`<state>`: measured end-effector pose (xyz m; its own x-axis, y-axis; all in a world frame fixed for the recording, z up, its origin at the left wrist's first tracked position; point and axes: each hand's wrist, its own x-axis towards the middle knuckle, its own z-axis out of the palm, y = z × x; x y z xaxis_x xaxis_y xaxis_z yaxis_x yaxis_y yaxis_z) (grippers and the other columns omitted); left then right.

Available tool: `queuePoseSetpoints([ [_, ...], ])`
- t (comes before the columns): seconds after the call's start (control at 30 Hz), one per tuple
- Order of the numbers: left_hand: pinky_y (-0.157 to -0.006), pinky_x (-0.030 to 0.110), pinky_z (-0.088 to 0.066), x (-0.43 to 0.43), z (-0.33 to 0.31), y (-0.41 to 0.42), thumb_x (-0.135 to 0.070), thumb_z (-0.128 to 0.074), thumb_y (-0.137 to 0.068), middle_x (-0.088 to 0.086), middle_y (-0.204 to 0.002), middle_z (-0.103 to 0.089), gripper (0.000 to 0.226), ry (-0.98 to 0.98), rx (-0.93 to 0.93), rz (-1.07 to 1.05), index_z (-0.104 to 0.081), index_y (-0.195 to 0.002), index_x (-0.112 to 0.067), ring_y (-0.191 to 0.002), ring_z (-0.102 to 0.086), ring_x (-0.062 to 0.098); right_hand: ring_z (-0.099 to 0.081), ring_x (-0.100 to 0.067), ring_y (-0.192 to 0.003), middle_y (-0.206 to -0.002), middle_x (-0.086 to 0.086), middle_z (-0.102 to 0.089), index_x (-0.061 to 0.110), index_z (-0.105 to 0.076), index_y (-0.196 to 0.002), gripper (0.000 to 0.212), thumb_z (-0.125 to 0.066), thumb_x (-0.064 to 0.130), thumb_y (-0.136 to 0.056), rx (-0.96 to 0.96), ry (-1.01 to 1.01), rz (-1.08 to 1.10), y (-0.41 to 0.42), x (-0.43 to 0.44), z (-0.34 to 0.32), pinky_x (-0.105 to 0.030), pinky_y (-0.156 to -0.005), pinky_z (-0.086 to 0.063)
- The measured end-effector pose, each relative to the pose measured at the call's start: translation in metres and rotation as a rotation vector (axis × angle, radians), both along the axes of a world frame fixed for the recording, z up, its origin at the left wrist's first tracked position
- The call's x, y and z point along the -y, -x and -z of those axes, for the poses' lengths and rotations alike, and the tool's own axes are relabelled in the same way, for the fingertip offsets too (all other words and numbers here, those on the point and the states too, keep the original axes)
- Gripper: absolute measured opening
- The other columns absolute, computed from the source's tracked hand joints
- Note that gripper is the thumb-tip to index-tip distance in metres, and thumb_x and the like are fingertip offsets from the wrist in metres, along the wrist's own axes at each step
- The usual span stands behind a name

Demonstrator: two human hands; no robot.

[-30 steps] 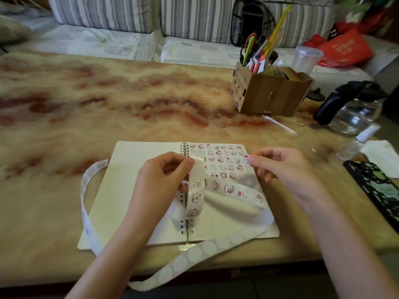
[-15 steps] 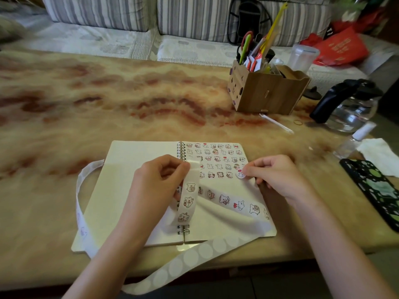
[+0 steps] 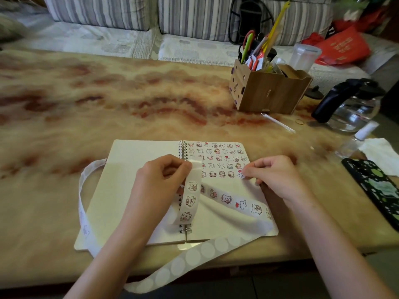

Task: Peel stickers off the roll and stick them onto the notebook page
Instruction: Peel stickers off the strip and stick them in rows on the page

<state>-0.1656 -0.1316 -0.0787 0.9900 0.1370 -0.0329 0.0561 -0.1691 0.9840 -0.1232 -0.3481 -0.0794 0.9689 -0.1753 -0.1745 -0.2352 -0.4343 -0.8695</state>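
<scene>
My left hand pinches the sticker strip clear of the notebook page so my right hand, fingers curled, pinches a sticker onto the row's right end.

The left arm comes in bare from 7 o'clock and runs toward 1 o'clock. The left hand shows its back, fingers curled. Its thumb and forefinger meet on its 3 o'clock side and pinch the strip, which hangs from the pinch. The right arm enters from 5 o'clock and runs toward 11 o'clock. The right hand is knuckles-up, with curled fingers pointing to 9 o'clock; thumb and forefinger tips meet on a sticker. The hands are level and apart.
</scene>
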Motion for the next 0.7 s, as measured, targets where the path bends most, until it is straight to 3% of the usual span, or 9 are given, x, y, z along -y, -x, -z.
queuePoseSetpoints([
  [0.3, -0.059, 0.025, -0.055, 0.0000, -0.0017, 0.0007, -0.017, -0.062, -0.089, 0.005, -0.069, -0.073, 0.014, 0.018, 0.006, 0.010, -0.069, -0.077, -0.012, -0.066, -0.069, 0.022, -0.048, -0.011, -0.051, -0.067, -0.002, -0.071, 0.014, -0.069, -0.062, 0.014, -0.075, 0.008, -0.073, 0.019, 0.025, 0.021, -0.0017, -0.0025, 0.0046, -0.028, -0.061, -0.040],
  [0.7, -0.056, 0.021, -0.055, 0.0005, -0.0003, -0.0002, -0.017, -0.063, -0.089, 0.006, -0.069, -0.072, 0.014, 0.017, 0.005, 0.008, -0.069, -0.077, -0.013, -0.066, -0.070, 0.020, -0.052, -0.018, -0.064, -0.066, -0.006, -0.070, 0.016, -0.067, -0.056, 0.021, -0.073, 0.001, -0.070, 0.046, 0.044, 0.015, -0.0059, -0.0044, 0.0100, -0.033, -0.065, -0.037],
])
